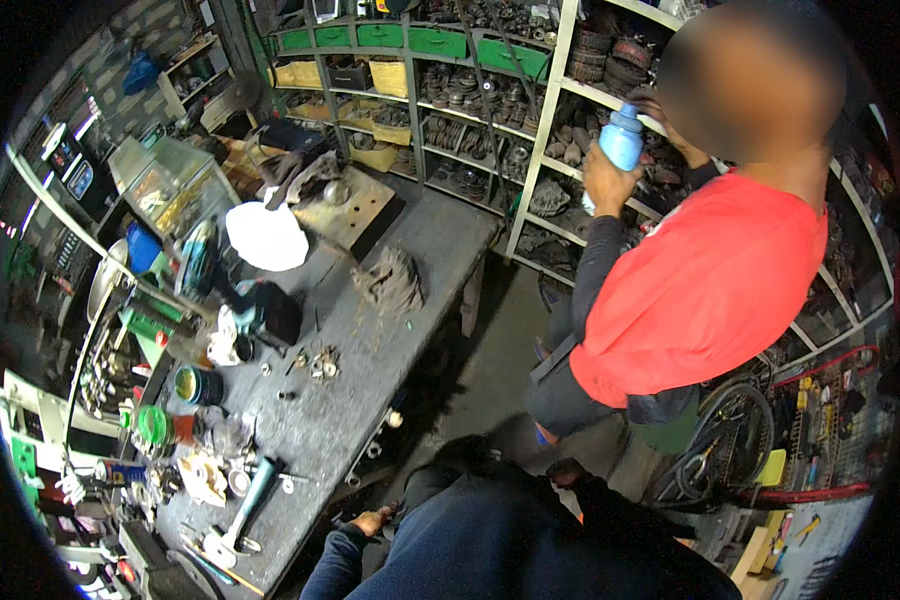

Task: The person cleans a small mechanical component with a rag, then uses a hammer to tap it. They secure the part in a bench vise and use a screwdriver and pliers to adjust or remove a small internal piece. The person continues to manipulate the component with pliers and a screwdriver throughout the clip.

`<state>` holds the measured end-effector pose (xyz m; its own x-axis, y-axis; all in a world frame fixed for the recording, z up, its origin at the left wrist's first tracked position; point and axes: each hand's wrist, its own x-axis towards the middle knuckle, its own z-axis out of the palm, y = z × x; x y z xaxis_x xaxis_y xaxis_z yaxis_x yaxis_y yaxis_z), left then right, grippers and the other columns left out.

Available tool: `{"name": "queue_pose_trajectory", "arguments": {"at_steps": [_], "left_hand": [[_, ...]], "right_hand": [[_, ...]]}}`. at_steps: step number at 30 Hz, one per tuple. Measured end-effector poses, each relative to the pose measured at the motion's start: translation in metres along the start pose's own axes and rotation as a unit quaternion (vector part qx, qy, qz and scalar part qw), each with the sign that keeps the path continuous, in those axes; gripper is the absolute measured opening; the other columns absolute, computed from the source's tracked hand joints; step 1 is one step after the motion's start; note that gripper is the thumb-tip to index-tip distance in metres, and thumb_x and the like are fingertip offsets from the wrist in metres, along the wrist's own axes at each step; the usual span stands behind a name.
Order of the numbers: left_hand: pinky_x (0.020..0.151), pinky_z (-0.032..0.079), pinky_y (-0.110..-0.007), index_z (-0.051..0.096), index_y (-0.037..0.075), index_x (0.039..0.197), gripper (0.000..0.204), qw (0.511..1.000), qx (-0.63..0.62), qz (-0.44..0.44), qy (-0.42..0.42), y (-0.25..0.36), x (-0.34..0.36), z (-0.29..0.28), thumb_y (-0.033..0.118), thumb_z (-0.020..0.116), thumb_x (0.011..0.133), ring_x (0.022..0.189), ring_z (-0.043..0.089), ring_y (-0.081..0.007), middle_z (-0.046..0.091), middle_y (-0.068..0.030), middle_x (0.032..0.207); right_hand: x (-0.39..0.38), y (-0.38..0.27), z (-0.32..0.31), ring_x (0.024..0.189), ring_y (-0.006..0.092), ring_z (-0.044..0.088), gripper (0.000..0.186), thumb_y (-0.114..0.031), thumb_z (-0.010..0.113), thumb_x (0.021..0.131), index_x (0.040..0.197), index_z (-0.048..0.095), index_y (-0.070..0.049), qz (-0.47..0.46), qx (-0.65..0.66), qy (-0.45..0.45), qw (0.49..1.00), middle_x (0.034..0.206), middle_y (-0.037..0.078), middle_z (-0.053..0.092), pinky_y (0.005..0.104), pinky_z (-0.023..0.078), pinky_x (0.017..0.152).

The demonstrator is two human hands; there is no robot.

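My left hand point(373, 520) is low beside the workbench's near edge, at the end of a dark blue sleeve. Its fingers lie close to dark cloth by my leg, too small and dim to show whether they grip anything. In shadow in front of my body is my right hand point(567, 472), its fingers hard to make out. A hammer-like tool with a teal handle point(255, 500) lies on the dark workbench point(345, 385), left of my left hand. Small metal parts point(320, 362) and a grey crumpled rag point(390, 282) rest farther up the bench.
Another person in a red shirt point(705, 285) stands at the right, holding a blue bottle point(621, 140). Shelves of metal parts point(470, 90) line the back. Jars and a green-lidded container point(154, 425) crowd the bench's left side. A bicycle wheel point(725, 430) stands at the right.
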<state>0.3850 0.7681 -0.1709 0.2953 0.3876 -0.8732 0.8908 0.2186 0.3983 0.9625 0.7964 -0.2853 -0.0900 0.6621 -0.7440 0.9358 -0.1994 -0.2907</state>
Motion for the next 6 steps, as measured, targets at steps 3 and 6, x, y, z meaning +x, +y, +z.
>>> {"name": "queue_pose_trajectory", "arguments": {"at_steps": [3,6], "left_hand": [[0.117,0.041,-0.042,0.043,0.008,0.159,0.066,0.994,-0.091,0.046,0.034,0.133,-0.072,-0.101,0.051,0.047,0.109,0.141,0.054,-0.0366,0.060,-0.0240,0.147],[0.121,0.038,-0.040,0.046,0.003,0.156,0.065,0.925,-0.300,0.223,0.059,0.216,-0.075,-0.161,0.039,0.063,0.105,0.143,0.051,-0.0316,0.055,-0.0215,0.153]], "right_hand": [[0.055,0.023,-0.038,0.077,0.0228,0.057,0.027,-0.029,0.049,0.108,0.108,0.065,-0.008,-0.052,-0.060,0.028,0.996,0.091,0.009,0.059,0.0372,0.051,0.076],[0.126,0.085,-0.063,0.069,0.0205,0.056,0.025,-0.028,0.050,0.108,0.104,0.064,-0.008,-0.159,-0.267,0.115,0.944,0.083,0.006,0.058,0.0358,0.051,0.071]]}}
